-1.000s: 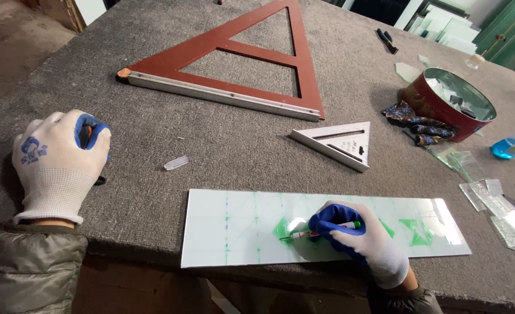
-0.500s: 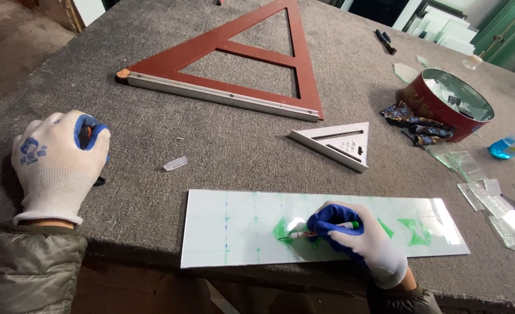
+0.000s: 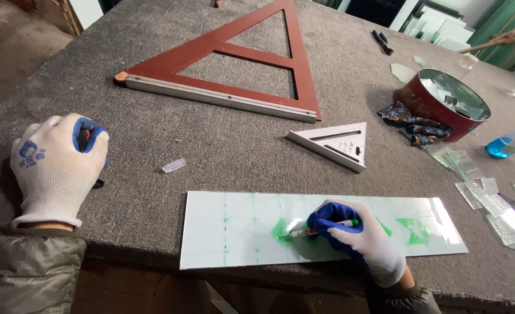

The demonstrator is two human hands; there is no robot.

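Right hand (image 3: 356,238) grips green marker (image 3: 321,228), lying crosswise, tip pointing left.

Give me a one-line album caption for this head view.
Gloved right hand colours green shapes on a glass strip with a marker; left hand rests fisted.

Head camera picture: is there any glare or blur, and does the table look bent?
In the head view, the white glass strip reflects pale glare near its right end; the right hand with the green marker and the left hand look sharp; the big triangle and grey table splay outward from wide-angle distortion.
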